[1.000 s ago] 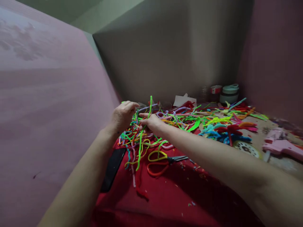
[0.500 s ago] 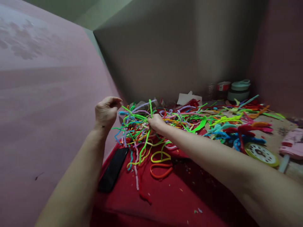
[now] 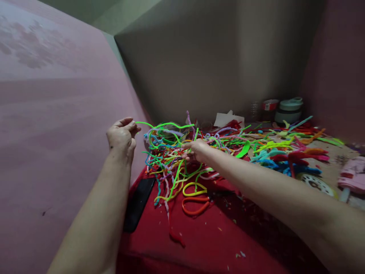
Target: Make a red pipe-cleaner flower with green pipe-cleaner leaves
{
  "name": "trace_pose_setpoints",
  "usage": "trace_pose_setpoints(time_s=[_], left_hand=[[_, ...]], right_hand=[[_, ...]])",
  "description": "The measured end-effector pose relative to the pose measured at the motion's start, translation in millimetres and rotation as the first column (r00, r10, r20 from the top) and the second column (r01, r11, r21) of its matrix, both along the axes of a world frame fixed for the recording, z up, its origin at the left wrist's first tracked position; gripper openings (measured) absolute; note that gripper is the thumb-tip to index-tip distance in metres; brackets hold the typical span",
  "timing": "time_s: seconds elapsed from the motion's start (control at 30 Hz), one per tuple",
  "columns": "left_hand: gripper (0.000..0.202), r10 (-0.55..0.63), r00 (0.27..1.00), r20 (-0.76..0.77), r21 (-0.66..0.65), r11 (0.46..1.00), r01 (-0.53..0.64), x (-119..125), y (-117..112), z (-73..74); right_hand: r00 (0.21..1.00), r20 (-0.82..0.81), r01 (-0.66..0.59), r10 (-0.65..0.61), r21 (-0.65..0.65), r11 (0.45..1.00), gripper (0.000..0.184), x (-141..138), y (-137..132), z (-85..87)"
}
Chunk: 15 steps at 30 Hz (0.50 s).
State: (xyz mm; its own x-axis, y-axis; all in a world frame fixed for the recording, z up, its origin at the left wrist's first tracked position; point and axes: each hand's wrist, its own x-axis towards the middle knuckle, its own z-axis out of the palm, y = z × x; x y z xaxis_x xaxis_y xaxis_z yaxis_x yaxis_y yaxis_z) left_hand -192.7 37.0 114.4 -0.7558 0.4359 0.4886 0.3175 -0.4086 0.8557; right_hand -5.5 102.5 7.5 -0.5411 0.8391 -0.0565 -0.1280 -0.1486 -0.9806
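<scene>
A tangled heap of coloured pipe cleaners (image 3: 171, 160) lies on a red cloth (image 3: 205, 236). My left hand (image 3: 121, 137) is raised at the left of the heap and pinches the end of a bright green pipe cleaner (image 3: 165, 125), which arcs back into the tangle. My right hand (image 3: 196, 150) rests on the heap with its fingers closed among the strands. More pipe cleaners (image 3: 279, 148) spread to the right in red, blue, green and orange.
A black phone (image 3: 138, 203) lies at the cloth's left edge. Scissors with yellow and orange handles (image 3: 196, 198) sit in front of the heap. A pink glue gun (image 3: 352, 177), a tape roll (image 3: 315, 182), stacked bowls (image 3: 289, 108) and a pink wall (image 3: 57, 133) surround the work.
My left hand has drawn back to the left, pulling the green pipe cleaner out of the tangle. My right hand has stayed pressed on the heap.
</scene>
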Motion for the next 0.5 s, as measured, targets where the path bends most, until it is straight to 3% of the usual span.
trace_pose_setpoints(time_s=[0.13, 0.2, 0.23, 0.27, 0.3, 0.33, 0.4, 0.47, 0.5], left_hand=[[0.016, -0.062, 0.998, 0.024, 0.026, 0.998, 0.062, 11.0, 2.6, -5.9], [0.016, -0.082, 0.996, 0.024, 0.027, 0.996, 0.081, 15.7, 2.2, -7.6], [0.015, -0.097, 0.995, 0.023, 0.023, 0.995, 0.097, 17.8, 1.6, -8.1], [0.015, -0.116, 0.993, 0.018, 0.017, 0.993, 0.116, 19.9, 0.7, -8.4], [0.015, -0.137, 0.991, 0.012, 0.011, 0.991, 0.137, 21.9, -0.4, -8.6], [0.016, -0.158, 0.987, 0.004, 0.005, 0.987, 0.158, 23.9, -1.7, -8.6], [0.016, -0.197, 0.980, -0.006, -0.004, 0.980, 0.197, 27.8, -4.8, -8.8], [0.016, -0.232, 0.973, -0.004, 0.003, 0.973, 0.232, 30.9, -7.7, -9.7], [0.016, -0.247, 0.969, -0.002, 0.012, 0.969, 0.247, 31.7, -8.7, -10.7]], right_hand=[[0.982, 0.075, 0.162, -0.175, 0.152, 0.975, 0.038, 32.6, 1.7, 23.4], [0.952, 0.049, 0.275, -0.302, 0.299, 0.914, 0.050, 48.0, 2.4, 38.8], [0.888, 0.021, 0.376, -0.459, 0.540, 0.753, 0.052, 53.0, 2.4, 46.5], [0.832, -0.003, 0.383, -0.554, 0.726, 0.572, 0.051, 55.3, 2.2, 53.9], [0.812, 0.008, 0.319, -0.584, 0.832, 0.455, 0.043, 54.6, 1.9, 60.6], [0.816, 0.032, 0.228, -0.578, 0.900, 0.371, 0.036, 50.9, 1.5, 66.5], [0.845, 0.146, 0.002, -0.514, 0.961, 0.276, 0.027, 35.4, 0.5, 75.2], [0.859, 0.283, -0.186, -0.427, 0.949, 0.254, 0.030, 13.9, -1.0, 79.3], [0.851, 0.352, -0.243, -0.389, 0.922, 0.301, 0.032, 2.9, -1.9, 79.6]])
